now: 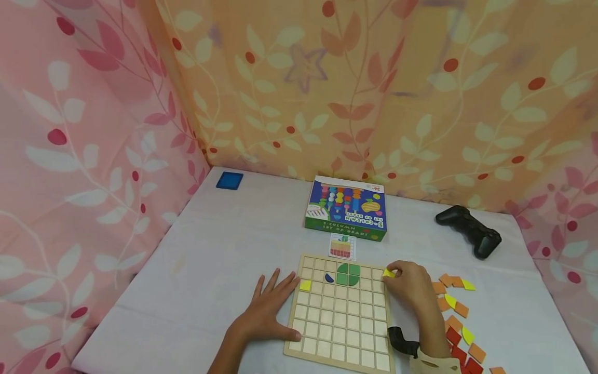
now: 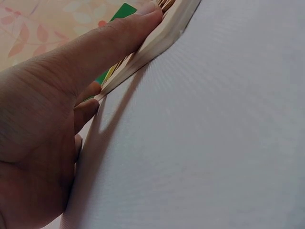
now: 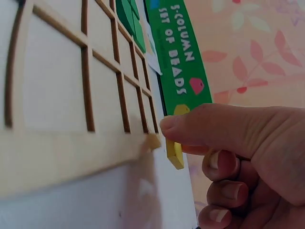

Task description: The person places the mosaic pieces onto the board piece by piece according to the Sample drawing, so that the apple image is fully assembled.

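My table [image 1: 187, 280], white-topped. Directly on it: one gridded board [image 1: 340, 318], wooden, close before me; one card [image 1: 343, 248], between board and box [image 1: 347, 206]; one blue square [image 1: 229, 180], far left; one black gamepad [image 1: 471, 230], far right; loose tiles [image 1: 477, 353], orange, yellow and red, at my right, some perhaps overlapping.

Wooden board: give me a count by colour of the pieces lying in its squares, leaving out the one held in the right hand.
Green pieces: 4
Blue piece: 1
Yellow piece: 1
Total: 6
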`<state>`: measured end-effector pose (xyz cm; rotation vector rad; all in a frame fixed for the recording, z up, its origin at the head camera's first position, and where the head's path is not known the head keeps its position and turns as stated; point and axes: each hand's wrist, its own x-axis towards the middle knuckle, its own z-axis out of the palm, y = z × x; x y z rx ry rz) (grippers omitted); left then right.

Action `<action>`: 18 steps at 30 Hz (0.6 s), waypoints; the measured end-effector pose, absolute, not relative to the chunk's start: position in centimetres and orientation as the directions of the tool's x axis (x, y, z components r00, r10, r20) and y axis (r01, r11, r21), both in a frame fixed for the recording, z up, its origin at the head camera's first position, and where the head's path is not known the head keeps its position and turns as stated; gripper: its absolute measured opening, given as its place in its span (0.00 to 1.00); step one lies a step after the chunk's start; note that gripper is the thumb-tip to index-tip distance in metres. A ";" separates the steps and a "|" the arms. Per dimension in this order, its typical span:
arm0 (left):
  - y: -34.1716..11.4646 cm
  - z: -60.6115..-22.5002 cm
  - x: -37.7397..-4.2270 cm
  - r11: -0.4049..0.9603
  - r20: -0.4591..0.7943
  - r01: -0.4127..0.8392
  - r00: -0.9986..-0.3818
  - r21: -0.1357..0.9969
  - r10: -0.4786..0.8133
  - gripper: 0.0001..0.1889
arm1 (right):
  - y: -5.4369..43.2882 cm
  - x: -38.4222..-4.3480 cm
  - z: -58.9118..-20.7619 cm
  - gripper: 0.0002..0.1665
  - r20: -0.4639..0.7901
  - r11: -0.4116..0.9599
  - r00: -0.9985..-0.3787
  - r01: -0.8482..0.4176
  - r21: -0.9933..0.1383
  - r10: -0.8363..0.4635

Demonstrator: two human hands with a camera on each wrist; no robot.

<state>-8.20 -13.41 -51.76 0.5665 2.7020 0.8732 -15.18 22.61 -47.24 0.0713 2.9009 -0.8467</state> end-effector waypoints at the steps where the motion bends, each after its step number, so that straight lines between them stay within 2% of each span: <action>1: -13.4 -51.7 -8.3 0.744 -0.113 0.286 -0.894 0.604 0.435 0.66 | 22.4 -15.2 -47.2 0.18 -0.121 0.840 -0.993 0.073 -0.537 0.009; 9: -13.5 -51.8 -8.4 0.746 -0.117 0.286 -0.892 0.602 0.436 0.66 | 19.6 -15.3 -47.1 0.16 -0.093 0.822 -0.994 0.002 -0.569 -0.061; 18: -13.4 -51.7 -8.4 0.748 -0.131 0.270 -0.893 0.607 0.429 0.66 | 15.8 -14.6 -47.7 0.10 -0.017 0.809 -0.984 -0.138 -0.572 -0.180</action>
